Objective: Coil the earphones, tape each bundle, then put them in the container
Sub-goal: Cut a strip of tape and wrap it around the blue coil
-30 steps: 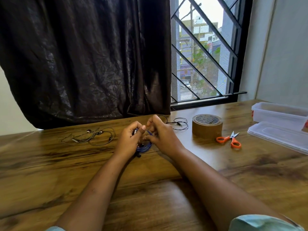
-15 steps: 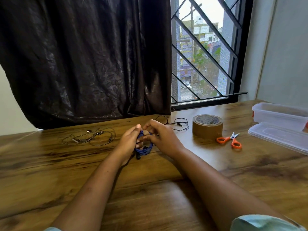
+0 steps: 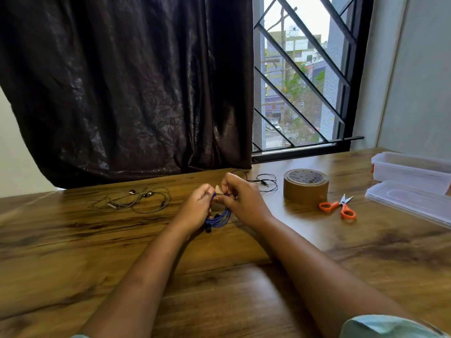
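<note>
Both my hands hold a coiled bundle of blue earphones (image 3: 219, 219) just above the wooden table (image 3: 97, 252). My left hand (image 3: 197, 208) grips the coil's left side. My right hand (image 3: 240, 200) pinches its top, where a small strip of brown tape (image 3: 218, 190) shows between the fingers. Loose grey earphones (image 3: 136, 200) lie spread out to the left. Black earphones (image 3: 264, 181) lie behind my right hand. A clear plastic container (image 3: 410, 169) stands at the far right, its lid (image 3: 412, 203) lying in front of it.
A roll of brown tape (image 3: 305, 185) stands right of my hands, with orange-handled scissors (image 3: 340, 207) beside it. A dark curtain (image 3: 127, 89) and a barred window (image 3: 300, 76) back the table.
My hands have turned the blue coil slightly and lifted its top. The tape strip now shows between my fingers and the coil hangs lower under them.
</note>
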`<action>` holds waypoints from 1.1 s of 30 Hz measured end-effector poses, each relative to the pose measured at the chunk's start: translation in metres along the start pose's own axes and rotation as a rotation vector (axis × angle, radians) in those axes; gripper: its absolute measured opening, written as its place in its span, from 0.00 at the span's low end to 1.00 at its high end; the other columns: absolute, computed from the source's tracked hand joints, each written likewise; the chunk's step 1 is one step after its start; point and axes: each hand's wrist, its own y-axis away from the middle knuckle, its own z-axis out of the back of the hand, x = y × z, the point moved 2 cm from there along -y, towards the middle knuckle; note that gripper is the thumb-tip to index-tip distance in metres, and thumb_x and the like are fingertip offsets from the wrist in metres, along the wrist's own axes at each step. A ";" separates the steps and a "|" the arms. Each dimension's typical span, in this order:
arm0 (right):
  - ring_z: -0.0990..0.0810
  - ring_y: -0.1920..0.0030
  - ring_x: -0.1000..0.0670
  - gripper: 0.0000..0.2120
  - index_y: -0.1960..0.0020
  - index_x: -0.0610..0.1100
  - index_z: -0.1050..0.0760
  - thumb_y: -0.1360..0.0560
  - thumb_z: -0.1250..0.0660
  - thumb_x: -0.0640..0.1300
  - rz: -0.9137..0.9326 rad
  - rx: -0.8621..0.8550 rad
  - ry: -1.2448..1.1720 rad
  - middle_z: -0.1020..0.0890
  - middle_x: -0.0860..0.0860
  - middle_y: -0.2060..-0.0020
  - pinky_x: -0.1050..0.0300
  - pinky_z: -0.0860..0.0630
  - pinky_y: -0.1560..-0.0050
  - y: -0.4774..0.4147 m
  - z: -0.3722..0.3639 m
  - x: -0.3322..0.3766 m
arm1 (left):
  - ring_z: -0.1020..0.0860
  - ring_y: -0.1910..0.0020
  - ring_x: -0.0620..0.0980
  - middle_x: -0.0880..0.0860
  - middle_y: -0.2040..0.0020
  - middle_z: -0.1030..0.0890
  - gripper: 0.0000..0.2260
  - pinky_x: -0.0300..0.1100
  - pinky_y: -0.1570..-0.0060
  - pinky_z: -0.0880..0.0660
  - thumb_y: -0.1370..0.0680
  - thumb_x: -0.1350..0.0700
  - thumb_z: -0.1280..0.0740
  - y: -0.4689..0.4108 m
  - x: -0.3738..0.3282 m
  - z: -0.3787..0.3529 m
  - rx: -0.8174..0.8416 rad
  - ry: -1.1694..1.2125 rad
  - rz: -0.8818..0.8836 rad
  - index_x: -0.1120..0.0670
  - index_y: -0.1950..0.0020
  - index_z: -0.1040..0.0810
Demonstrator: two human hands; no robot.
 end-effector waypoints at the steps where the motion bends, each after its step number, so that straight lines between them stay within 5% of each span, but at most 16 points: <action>1: 0.34 0.67 0.56 0.11 0.61 0.44 0.30 0.31 0.28 0.36 0.005 0.000 -0.002 0.28 0.48 0.68 0.67 0.34 0.66 0.000 0.000 0.000 | 0.32 0.67 0.45 0.50 0.65 0.29 0.13 0.40 0.66 0.35 0.17 0.52 0.47 0.000 0.000 0.001 -0.012 -0.038 -0.013 0.54 0.53 0.26; 8: 0.35 0.69 0.57 0.19 0.64 0.51 0.36 0.32 0.26 0.37 -0.025 -0.046 -0.018 0.30 0.55 0.70 0.65 0.34 0.67 -0.002 0.000 -0.004 | 0.33 0.68 0.48 0.50 0.67 0.31 0.08 0.45 0.68 0.36 0.24 0.52 0.46 0.002 0.004 0.005 0.145 0.109 -0.030 0.51 0.58 0.29; 13: 0.35 0.69 0.57 0.20 0.64 0.52 0.37 0.31 0.27 0.37 -0.007 -0.043 -0.021 0.31 0.56 0.69 0.64 0.35 0.67 -0.002 -0.001 0.000 | 0.28 0.66 0.53 0.53 0.64 0.26 0.10 0.50 0.65 0.32 0.20 0.48 0.41 0.001 0.003 0.006 0.051 -0.077 -0.217 0.50 0.59 0.28; 21: 0.32 0.70 0.58 0.16 0.59 0.50 0.33 0.31 0.28 0.34 0.039 0.036 0.020 0.29 0.56 0.69 0.68 0.33 0.67 0.000 0.000 0.009 | 0.23 0.63 0.44 0.48 0.66 0.22 0.12 0.42 0.61 0.28 0.20 0.53 0.39 -0.001 0.004 0.009 -0.038 -0.036 -0.255 0.51 0.62 0.24; 25: 0.26 0.67 0.62 0.12 0.57 0.47 0.28 0.30 0.28 0.33 0.028 0.007 -0.037 0.28 0.57 0.68 0.72 0.31 0.66 0.001 0.003 0.013 | 0.28 0.70 0.35 0.40 0.71 0.24 0.11 0.29 0.69 0.34 0.20 0.55 0.40 0.000 0.000 0.008 -0.051 -0.030 -0.242 0.53 0.61 0.24; 33: 0.26 0.67 0.63 0.08 0.54 0.44 0.22 0.30 0.27 0.35 0.014 -0.015 -0.016 0.27 0.58 0.69 0.73 0.31 0.67 0.002 0.003 0.013 | 0.28 0.69 0.41 0.44 0.71 0.25 0.11 0.43 0.65 0.32 0.20 0.53 0.39 -0.002 0.005 0.007 -0.044 -0.015 -0.201 0.55 0.60 0.25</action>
